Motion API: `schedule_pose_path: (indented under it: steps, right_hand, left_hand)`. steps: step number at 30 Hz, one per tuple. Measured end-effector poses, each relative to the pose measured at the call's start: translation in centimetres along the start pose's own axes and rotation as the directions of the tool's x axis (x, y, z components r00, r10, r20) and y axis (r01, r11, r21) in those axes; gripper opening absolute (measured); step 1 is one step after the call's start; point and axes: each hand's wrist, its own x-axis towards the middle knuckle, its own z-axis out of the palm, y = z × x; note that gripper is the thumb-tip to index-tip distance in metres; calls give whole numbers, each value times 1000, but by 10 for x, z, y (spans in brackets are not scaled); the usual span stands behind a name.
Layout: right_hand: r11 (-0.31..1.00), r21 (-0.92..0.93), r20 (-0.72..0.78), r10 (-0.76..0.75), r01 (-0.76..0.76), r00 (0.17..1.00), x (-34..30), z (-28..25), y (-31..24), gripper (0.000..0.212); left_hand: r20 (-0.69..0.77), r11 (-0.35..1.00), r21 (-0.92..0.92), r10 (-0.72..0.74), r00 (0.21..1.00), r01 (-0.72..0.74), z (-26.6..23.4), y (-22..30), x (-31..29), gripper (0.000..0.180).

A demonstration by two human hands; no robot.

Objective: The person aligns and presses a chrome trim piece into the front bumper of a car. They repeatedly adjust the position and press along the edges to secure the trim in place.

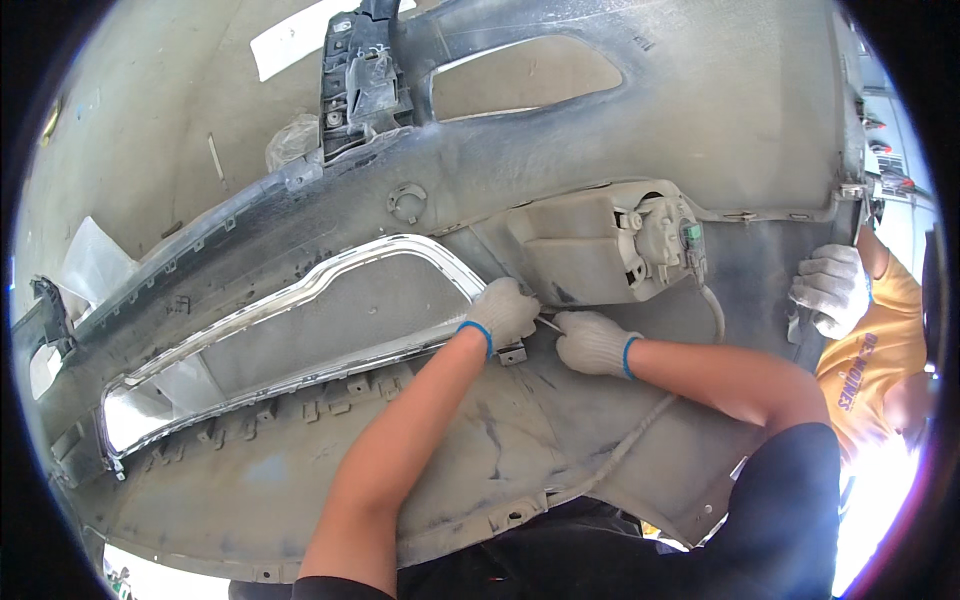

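- The left hand point(503, 312), gloved, lies curled over the right end of the bright trim frame point(325, 277); I cannot tell whether its fingers pinch the rim, the rod, or only press down.
- The right hand point(592, 345), also gloved, sits just beside it with the fingers folded in, pinching a thin pale rod point(549, 324) that bridges the gap between the hands. The rod's far end is hidden by the left glove.
- The trim frame runs out to the left of the left hand, set in a large dusty grey panel point(520, 430) that spreads beneath both forearms.
- With the hands this near, a light, controlled push seems wiser than a hard one; a slip of the rod would carry it straight into the left fingers.
- Keeping the left fingertips out of the rod's line while steadying the trim's corner would be safer.
- A small dark bracket point(512, 353), just below the gap between the hands, looks easy to knock or catch.
- Above the hands, the lamp unit point(580, 250) leaves limited room, so small wrist movements should suit better than wide sweeps.
- Well to the right of the right hand, a co-worker's gloved hand point(832, 290) is at the panel's edge; a steady hold there would help.
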Motion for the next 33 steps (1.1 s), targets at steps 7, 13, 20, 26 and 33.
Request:
schedule_pose_path:
  steps: [7,13,20,26,33]
  right_hand:
    - [994,30,-120,-96,101,988,1,18,37,36]
    - [944,-315,11,-101,100,995,1,23,-26,47]
    - [985,162,-209,-15,50,978,24,33,-16,48]
    - [964,191,-231,-139,185,963,36,39,-7,44]
    - [983,146,-77,-103,113,992,29,26,-10,43]
  left_hand:
    - [135,969,-126,229,964,-213,20,-55,42,18]
    - [252,551,688,430,867,-473,-20,-1,-5,30]
    - [207,531,704,483,851,-472,-11,-22,12,28]
    - [168,586,695,432,886,-418,-11,-21,14,21]
    - [46,954,264,137,989,-144,-19,-7,6,20]
